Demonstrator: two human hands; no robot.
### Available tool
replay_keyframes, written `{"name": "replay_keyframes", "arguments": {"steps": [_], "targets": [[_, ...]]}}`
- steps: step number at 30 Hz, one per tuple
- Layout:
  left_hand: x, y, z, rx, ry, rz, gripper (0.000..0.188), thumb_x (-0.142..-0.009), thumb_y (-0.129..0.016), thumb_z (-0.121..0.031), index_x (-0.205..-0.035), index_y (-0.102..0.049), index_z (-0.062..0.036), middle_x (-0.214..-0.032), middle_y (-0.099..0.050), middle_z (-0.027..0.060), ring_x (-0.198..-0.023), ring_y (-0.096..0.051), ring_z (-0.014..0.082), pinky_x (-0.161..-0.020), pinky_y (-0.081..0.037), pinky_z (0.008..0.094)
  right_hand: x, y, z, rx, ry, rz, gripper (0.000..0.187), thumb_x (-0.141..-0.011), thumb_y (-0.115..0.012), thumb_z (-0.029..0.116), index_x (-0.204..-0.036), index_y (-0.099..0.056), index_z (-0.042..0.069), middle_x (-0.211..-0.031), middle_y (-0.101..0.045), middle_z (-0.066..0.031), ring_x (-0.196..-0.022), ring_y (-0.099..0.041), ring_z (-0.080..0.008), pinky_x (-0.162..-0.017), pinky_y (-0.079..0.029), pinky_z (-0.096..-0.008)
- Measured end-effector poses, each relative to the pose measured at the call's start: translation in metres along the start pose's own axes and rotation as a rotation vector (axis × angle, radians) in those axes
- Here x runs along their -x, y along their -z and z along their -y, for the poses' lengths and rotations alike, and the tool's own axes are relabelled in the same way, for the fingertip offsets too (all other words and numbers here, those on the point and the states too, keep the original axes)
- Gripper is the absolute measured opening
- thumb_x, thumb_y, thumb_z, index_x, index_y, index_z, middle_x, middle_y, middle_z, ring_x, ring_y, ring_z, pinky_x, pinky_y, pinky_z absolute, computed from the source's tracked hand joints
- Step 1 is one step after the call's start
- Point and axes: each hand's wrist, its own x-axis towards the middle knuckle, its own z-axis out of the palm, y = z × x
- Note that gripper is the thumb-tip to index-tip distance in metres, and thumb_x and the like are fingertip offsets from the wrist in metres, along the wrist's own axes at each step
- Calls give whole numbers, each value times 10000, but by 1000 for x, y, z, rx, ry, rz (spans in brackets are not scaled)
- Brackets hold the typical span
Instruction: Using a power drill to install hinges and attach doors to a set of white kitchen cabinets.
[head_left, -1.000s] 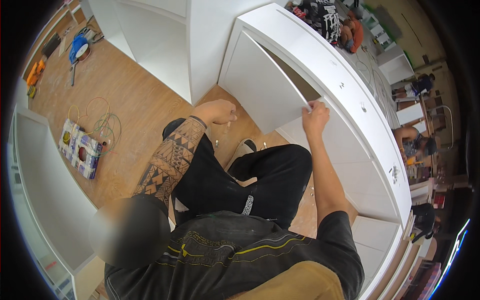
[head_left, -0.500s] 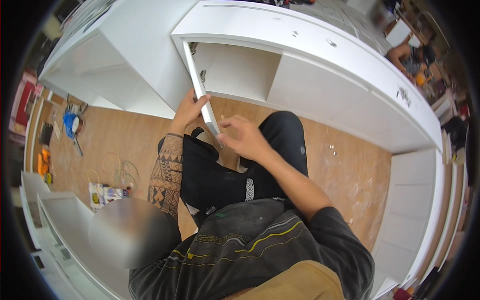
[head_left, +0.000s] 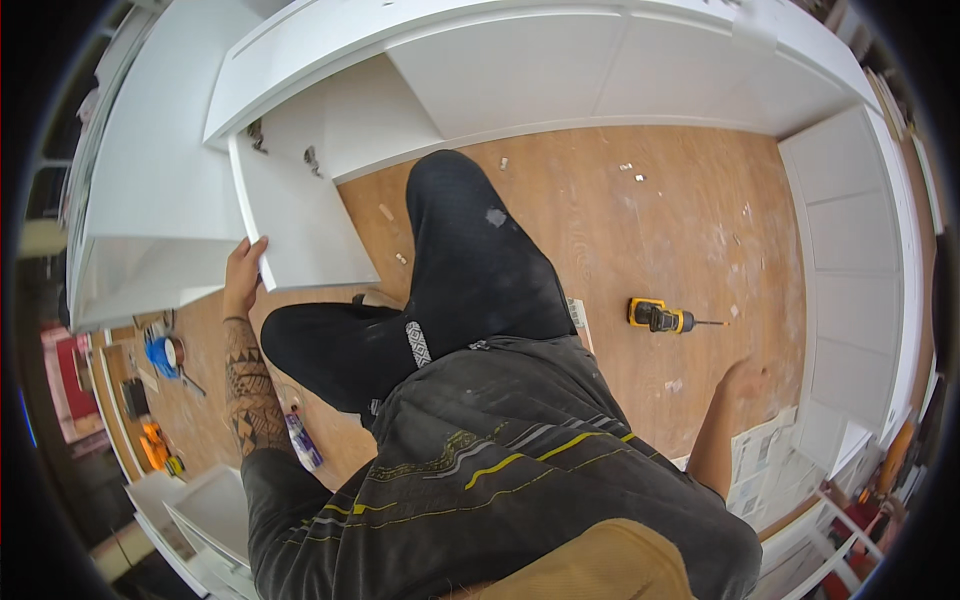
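A white cabinet door (head_left: 305, 235) stands swung out from a long low white cabinet (head_left: 520, 70), with metal hinges (head_left: 313, 160) showing near the opening. My left hand (head_left: 243, 278) grips the door's outer edge, the thumb on its inner face. Far to the right, my right hand (head_left: 745, 382) is stretched out low above the floor, away from the door. Its fingers are blurred, and I cannot make out anything in them. The nearest tool to it is a yellow and black cordless drill (head_left: 660, 316), lying on its side with a long bit pointing right.
Small scraps (head_left: 640, 178) and dust lie on the wood floor (head_left: 560, 180). At right stands a white panelled unit (head_left: 850, 250), with printed paper sheets (head_left: 760, 465) near it. A bottle (head_left: 303, 440) lies by my left arm; a blue tool (head_left: 162, 358) is farther left.
My right hand has left the door and reached far right. My view and body have shifted right, bringing the drill into sight. The door's inner face now shows broadly; my left hand stays on its edge.
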Motion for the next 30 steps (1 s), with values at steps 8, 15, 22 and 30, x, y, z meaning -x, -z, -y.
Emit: {"name": "replay_keyframes", "arguments": {"steps": [8,15,22,30], "targets": [[5,21,6,-125,32,-66,350,-1029,-610,-206,-1268,-648,47,-1030,-712,72,-910,-670,148,-812,-547,317,175,-51,-58,-245,-157,1022,820,-852,-832,298,-1481,-450,-65,-1455,-536,-312,-1332,-551,-426,-1127,-435,-480],[21,44,25,-933,-48,-450,482,-977,-639,-317,-1228,-607,94,-1172,-694,334,-1095,-684,465,-955,-524,507,233,-113,73,-910,-33,719,888,-832,-889,200,-1505,-378,-74,-1481,-526,-267,-1392,-514,-348,-1191,-376,-439],[16,12,29,-883,126,-516,520,-990,-611,-323,-1313,-504,70,-1243,-647,379,-1201,-620,520,-1044,-498,533,195,-162,94,-1058,-514,164,712,-832,-899,200,-1410,-533,6,-1252,-717,-147,-1081,-696,-284,-985,-554,-423],[8,21,26,-877,111,-494,572,-966,-646,-342,-1310,-525,99,-1236,-655,373,-1195,-638,497,-1036,-513,508,153,-59,133,-1477,-444,595,359,-992,-716,92,-1319,-619,-19,-1131,-696,-87,-792,-599,-154,-757,-548,-336]]}}
